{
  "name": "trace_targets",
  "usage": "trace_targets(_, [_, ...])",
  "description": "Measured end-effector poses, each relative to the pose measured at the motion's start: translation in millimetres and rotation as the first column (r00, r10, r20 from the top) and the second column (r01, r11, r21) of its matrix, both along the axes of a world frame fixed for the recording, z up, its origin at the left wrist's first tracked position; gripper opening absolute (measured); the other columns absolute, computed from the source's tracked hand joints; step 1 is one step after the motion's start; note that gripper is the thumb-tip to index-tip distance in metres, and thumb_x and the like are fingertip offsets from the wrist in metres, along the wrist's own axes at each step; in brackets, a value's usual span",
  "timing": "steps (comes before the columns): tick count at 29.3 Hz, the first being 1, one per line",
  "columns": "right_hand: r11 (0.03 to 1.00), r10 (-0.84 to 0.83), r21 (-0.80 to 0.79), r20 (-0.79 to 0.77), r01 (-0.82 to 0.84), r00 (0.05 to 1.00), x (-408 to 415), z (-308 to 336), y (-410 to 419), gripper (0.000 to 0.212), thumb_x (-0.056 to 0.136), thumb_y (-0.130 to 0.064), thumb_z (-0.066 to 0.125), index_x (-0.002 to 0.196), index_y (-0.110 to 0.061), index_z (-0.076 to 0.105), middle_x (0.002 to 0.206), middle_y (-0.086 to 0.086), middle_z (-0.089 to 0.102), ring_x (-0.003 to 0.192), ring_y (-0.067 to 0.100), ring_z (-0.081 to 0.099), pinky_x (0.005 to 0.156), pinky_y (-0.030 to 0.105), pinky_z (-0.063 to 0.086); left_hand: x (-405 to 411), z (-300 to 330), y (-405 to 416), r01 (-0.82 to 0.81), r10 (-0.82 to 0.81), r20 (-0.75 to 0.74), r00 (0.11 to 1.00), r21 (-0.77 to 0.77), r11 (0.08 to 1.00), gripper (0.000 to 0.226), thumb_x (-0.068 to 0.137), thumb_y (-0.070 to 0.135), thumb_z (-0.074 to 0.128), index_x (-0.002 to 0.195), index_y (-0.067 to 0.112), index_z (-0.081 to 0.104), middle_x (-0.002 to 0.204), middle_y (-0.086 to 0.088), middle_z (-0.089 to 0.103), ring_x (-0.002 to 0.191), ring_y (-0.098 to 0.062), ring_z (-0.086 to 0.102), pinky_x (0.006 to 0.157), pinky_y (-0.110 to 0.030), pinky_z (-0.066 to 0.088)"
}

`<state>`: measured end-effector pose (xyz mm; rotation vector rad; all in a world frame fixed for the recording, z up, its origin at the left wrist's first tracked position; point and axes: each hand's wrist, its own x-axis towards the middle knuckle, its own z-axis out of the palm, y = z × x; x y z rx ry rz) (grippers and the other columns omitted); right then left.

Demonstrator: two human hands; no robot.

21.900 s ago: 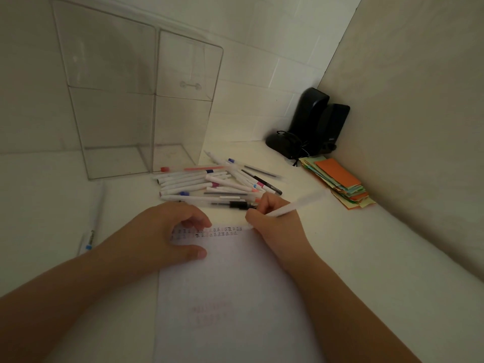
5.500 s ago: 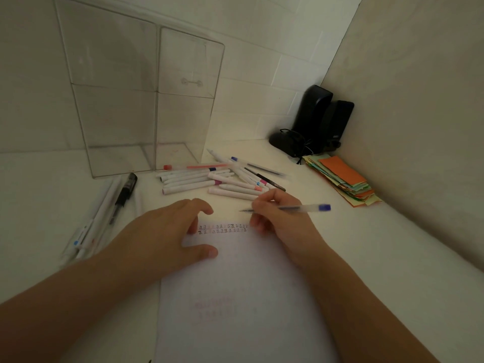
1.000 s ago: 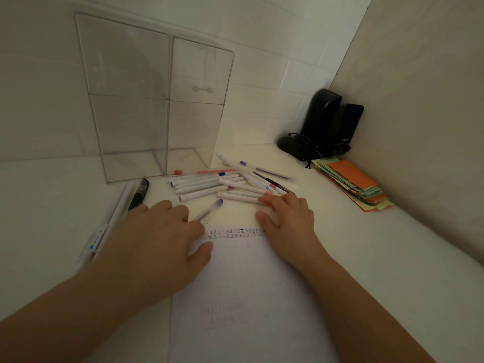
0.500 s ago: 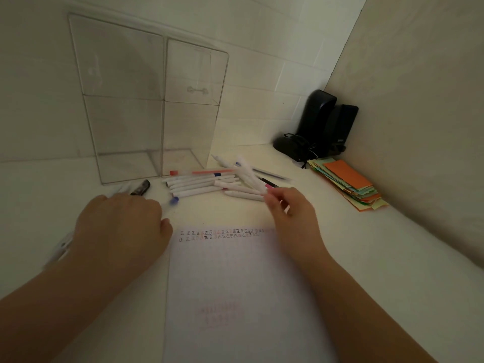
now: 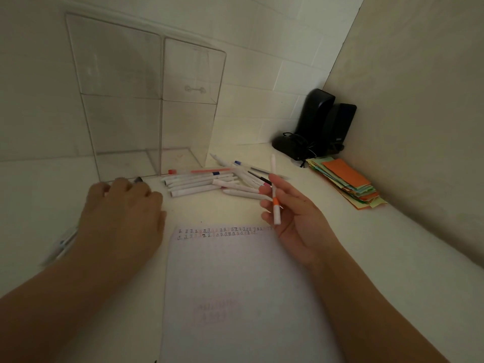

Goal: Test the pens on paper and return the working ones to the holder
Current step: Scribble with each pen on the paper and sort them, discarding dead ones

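The right hand (image 5: 293, 216) is pinching a white pen (image 5: 274, 195) with an orange band, its long axis upright just above the paper (image 5: 235, 284)'s far right corner, while the left hand (image 5: 123, 213), fingers curled, is lying palm down left of it, nearer the clear holder (image 5: 146, 100) standing beyond.

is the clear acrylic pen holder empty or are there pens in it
Empty. Through the walls of the clear acrylic pen holder only its bare floor shows; the white pens lie loose on the desk in front.
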<state>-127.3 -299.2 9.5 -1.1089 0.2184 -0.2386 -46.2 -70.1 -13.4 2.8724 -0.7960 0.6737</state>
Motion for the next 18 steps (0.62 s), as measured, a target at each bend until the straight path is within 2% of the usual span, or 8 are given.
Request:
trace_targets(3, [0.985,0.095,-0.146,0.007,-0.093,0.995,-0.1,-0.5,5.7,0.021,0.089,-0.006,0.047,0.096,-0.014,0.064,0.090,0.006,0.072,0.073,0.015,0.067,0.060,0.022,0.053,-7.9,1.8,-11.5,0.264,-0.260,0.044,0.964,-0.101,0.959,0.036,0.081,0.035,0.035,0.097,0.018,0.063,0.093,-0.003,0.067,0.088,-0.026,0.057,0.079,-0.037,0.032])
trace_targets(5, [0.964,0.157,-0.219,0.011,-0.150,0.988,-0.2,-1.6,11.5,0.018,0.082,-0.011,0.054,0.094,-0.015,0.066,0.092,0.007,0.072,0.074,0.015,0.066,0.060,0.022,0.051,-22.1,5.1,-21.9,0.452,-0.462,-0.013,0.887,-0.184,0.873,0.038,0.083,0.044,0.036,0.111,0.024,0.053,0.098,0.005,0.064,0.092,-0.014,0.050,0.077,-0.028,0.030])
trace_targets(7, [0.943,0.220,-0.261,0.019,-0.208,0.975,-0.1,-3.9,16.5,0.019,0.078,-0.012,0.059,0.096,-0.015,0.066,0.090,0.008,0.071,0.075,0.018,0.065,0.064,0.026,0.051,-34.3,4.6,-28.9,0.547,-0.586,-0.078,0.806,-0.278,0.790,0.044,0.082,0.055,0.038,0.117,0.029,0.045,0.097,0.011,0.061,0.089,-0.006,0.046,0.075,-0.023,0.033])
trace_targets(10, [0.917,0.289,-0.303,0.056,-0.260,0.956,0.1,-6.1,23.4,0.020,0.080,-0.002,0.062,0.097,-0.012,0.057,0.084,0.010,0.065,0.074,0.026,0.062,0.065,0.030,0.053,-40.2,2.9,-33.3,0.502,-0.621,-0.179,0.763,-0.442,0.744,0.036,0.072,0.067,0.041,0.099,0.043,0.040,0.082,0.022,0.056,0.084,-0.002,0.049,0.067,-0.013,0.035])
trace_targets(13, [0.916,0.236,-0.347,0.063,-0.201,0.970,1.7,-7.8,27.4,0.028,0.078,0.004,0.063,0.085,-0.011,0.041,0.088,0.014,0.067,0.077,0.029,0.065,0.068,0.033,0.054,-33.1,-1.7,-33.4,0.386,-0.592,-0.211,0.777,-0.584,0.714,0.021,0.072,0.057,0.045,0.086,0.043,0.038,0.074,0.020,0.057,0.086,0.002,0.050,0.062,-0.010,0.037])
trace_targets(15, [0.924,0.187,-0.349,0.058,-0.155,0.981,2.0,-7.9,28.4,0.030,0.078,0.002,0.065,0.078,-0.012,0.040,0.093,0.019,0.069,0.082,0.032,0.066,0.070,0.035,0.055,-30.5,-5.8,-33.7,0.359,-0.596,-0.218,0.773,-0.624,0.694,0.012,0.076,0.043,0.048,0.082,0.043,0.038,0.073,0.018,0.060,0.084,0.005,0.050,0.066,-0.008,0.038])
trace_targets(18, [0.938,0.168,-0.315,0.040,-0.147,0.985,1.7,-6.6,29.3,0.017,0.079,-0.017,0.062,0.076,-0.012,0.047,0.098,0.019,0.070,0.086,0.028,0.068,0.067,0.029,0.055,-28.8,-5.8,-34.5,0.343,-0.590,-0.225,0.775,-0.634,0.693,0.019,0.083,0.034,0.052,0.083,0.043,0.036,0.075,0.018,0.061,0.088,0.006,0.047,0.073,-0.008,0.037])
